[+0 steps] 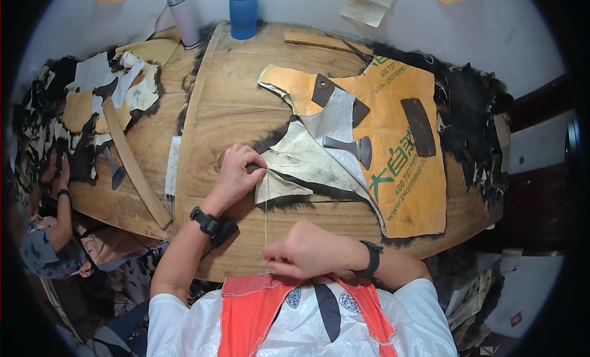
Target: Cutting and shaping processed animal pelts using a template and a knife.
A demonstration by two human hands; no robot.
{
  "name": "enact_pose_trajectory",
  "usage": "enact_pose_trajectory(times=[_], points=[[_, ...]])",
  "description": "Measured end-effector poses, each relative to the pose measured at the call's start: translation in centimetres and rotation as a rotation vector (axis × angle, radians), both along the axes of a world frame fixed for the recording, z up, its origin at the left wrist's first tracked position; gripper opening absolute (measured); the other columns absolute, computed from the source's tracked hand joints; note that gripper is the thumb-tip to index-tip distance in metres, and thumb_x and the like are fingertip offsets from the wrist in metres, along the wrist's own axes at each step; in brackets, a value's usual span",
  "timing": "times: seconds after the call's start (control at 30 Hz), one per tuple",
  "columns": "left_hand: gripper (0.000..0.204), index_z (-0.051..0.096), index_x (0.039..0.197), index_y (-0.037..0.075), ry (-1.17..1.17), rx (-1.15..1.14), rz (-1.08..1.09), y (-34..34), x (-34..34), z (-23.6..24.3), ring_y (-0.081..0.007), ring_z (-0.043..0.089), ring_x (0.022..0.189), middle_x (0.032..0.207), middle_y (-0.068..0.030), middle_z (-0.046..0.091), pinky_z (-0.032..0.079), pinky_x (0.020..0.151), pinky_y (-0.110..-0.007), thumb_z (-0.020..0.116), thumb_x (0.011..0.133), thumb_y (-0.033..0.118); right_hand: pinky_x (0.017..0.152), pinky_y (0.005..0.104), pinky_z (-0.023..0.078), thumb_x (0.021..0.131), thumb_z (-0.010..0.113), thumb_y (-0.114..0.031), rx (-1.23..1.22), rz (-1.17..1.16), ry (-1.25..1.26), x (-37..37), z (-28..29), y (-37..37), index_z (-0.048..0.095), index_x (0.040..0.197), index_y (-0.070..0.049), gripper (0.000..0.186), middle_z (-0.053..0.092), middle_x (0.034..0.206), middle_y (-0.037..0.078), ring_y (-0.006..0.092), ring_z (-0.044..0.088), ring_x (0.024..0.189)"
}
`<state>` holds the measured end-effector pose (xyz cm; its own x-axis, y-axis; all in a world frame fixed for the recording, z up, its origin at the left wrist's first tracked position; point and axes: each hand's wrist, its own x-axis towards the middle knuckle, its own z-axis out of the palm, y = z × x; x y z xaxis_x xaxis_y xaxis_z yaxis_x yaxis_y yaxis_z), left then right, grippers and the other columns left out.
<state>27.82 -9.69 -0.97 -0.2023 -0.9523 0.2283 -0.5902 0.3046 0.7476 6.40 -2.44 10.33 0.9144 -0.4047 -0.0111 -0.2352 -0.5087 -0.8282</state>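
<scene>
My left hand [241, 169] pinches the left edge of a pale fur pelt [307, 157], whose skin side faces up and whose dark fur sticks out along the rim. From that pinch a thin white thread [266, 215] runs straight down toward my right hand [301, 249], which is closed on it close to my body. Whether a needle is in those fingers cannot be made out. Against the pelt's right side lies an orange paper pattern [405, 203]. A tool with a grey handle and curved dark head [364, 153] rests across the two.
Dark flat weights [418, 127] sit on the pattern. Behind it are a wooden strip [319, 41], a blue bottle [243, 15] and a pale tumbler [183, 19]. At left, a co-worker's hands [63, 172] touch fur pieces beside a wooden stick [132, 163]. Black fur [473, 123] hangs at right.
</scene>
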Motion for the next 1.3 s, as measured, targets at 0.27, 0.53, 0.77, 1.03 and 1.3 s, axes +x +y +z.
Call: enact_pose_trajectory(times=[0.27, 0.53, 0.77, 1.03, 1.3], points=[[0.01, 0.077, 0.084, 0.012, -0.125, -0.14, -0.256, 1.6, 0.5, 3.9, -0.0261, 0.056, 0.097, 0.085, -0.0033, 0.064, 0.042, 0.092, -0.038, 0.074, 0.075, 0.007, 0.062, 0.0288, 0.05, 0.092, 0.066, -0.014, 0.619, -0.606, -0.242, -0.6, -2.7, -4.8, 0.077, 0.098, -0.005, 0.016, 0.072, 0.077, 0.008, 0.0095, 0.062, 0.066], [0.02, 0.069, 0.081, 0.002, -0.043, 0.207, 0.105, -0.7, -1.9, 2.5, -0.0305, 0.056, 0.09, 0.088, -0.013, 0.063, 0.043, 0.079, -0.042, 0.069, 0.089, 0.021, 0.062, 0.0479, 0.054, 0.086, 0.068, -0.023, -0.301, -0.605, 0.207, -1.3, -5.6, -3.5, 0.072, 0.08, -0.007, 0.018, 0.067, 0.069, 0.017, 0.0366, 0.068, 0.065], [0.01, 0.065, 0.08, 0.004, -0.109, 0.058, -0.003, -0.7, -1.2, 1.1, -0.0325, 0.058, 0.086, 0.082, -0.0129, 0.063, 0.045, 0.078, -0.041, 0.068, 0.084, 0.013, 0.056, 0.048, 0.05, 0.087, 0.067, -0.028, -0.056, 0.168, 0.04, -0.7, -0.2, -0.1, 0.068, 0.077, -0.009, 0.021, 0.058, 0.059, 0.018, 0.0357, 0.064, 0.059], [0.021, 0.079, 0.097, 0.013, 0.175, 0.112, -0.35, 3.5, -0.3, 3.8, -0.0213, 0.053, 0.088, 0.083, -0.0021, 0.061, 0.044, 0.081, -0.034, 0.079, 0.076, 0.011, 0.062, 0.0392, 0.053, 0.091, 0.065, -0.02, 0.236, -0.695, -0.117, -1.0, -5.8, -6.3, 0.077, 0.091, -0.007, 0.017, 0.07, 0.074, 0.016, 0.0291, 0.067, 0.064], [0.012, 0.073, 0.085, 0.004, 0.031, 0.187, 0.135, 0.8, -1.0, 1.3, -0.0224, 0.056, 0.083, 0.076, -0.0063, 0.059, 0.044, 0.077, -0.033, 0.077, 0.079, 0.013, 0.058, 0.0464, 0.051, 0.086, 0.07, -0.026, -0.295, -0.32, 0.25, -0.3, -2.3, -2.3, 0.072, 0.082, -0.011, 0.016, 0.065, 0.066, 0.015, 0.0346, 0.067, 0.064]])
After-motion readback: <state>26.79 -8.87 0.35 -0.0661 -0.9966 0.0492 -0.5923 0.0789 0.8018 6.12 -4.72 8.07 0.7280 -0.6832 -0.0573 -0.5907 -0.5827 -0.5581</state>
